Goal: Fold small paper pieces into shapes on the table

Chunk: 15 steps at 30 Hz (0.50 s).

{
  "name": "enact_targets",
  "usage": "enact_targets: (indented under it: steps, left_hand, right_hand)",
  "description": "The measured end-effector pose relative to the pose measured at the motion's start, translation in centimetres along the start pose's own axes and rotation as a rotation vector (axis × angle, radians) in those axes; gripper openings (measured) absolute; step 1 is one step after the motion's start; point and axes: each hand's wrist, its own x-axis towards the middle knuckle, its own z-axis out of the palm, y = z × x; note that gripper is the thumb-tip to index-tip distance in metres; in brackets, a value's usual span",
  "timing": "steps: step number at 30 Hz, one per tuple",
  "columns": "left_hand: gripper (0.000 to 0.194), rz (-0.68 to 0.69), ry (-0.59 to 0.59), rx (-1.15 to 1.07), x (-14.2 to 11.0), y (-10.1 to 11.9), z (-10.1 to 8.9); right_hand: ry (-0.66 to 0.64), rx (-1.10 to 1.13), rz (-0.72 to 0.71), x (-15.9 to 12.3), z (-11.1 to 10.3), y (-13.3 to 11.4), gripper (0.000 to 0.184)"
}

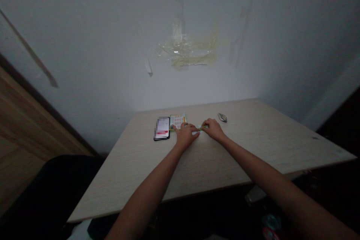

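Pale, scuffed wall with glossy strips of clear, yellowed tape rises behind a light wood-grain worktop. Near its middle, a small green-and-white, paper-like piece lies between both hands. The right hand has its fingers curled together, seemingly clamped on the piece's right end. The left hand is palm-down, fingers spread, over the near edge of a colourful printed sheet; whether its index finger and thumb grip the piece, I cannot tell. Left of the sheet lies a black-edged phone with a lit screen; beyond the right hand, a small crumpled, multicoloured item. Handling looks mid-way: the piece is not yet released, and how much is finished remains hidden.
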Motion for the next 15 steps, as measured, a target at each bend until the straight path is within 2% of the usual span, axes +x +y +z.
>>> enact_targets:
  steps: [9, 15]
  left_hand:
    - [0.020, 0.116, 0.031, 0.078, 0.03, -0.34, -0.15]
    - [0.023, 0.209, -0.012, 0.092, -0.10, -0.65, -0.40]
  right_hand:
    - [0.012, -0.011, -0.022, -0.01, 0.10, 0.20, 0.015]
    - [0.012, 0.009, -0.043, -0.10, 0.08, 0.30, 0.015]
